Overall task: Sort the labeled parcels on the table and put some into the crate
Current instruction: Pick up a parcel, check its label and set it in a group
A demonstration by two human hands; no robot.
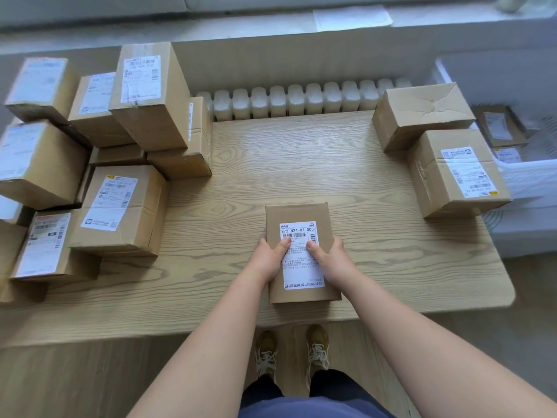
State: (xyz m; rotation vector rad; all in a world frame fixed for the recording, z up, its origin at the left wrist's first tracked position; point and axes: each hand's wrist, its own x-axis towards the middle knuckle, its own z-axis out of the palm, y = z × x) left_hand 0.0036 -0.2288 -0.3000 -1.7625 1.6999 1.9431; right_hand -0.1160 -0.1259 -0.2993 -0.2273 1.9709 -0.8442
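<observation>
While left hand [269, 260] and right hand [331, 258] grip it, parcel [297, 213] lies between.

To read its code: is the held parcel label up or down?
Label up. The parcel shows its label, left hand and right hand thumbs on it.

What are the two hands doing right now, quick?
The left hand grips the small parcel, thumb on top.
The right hand grips the same small parcel from the other side, thumb on top.
</observation>
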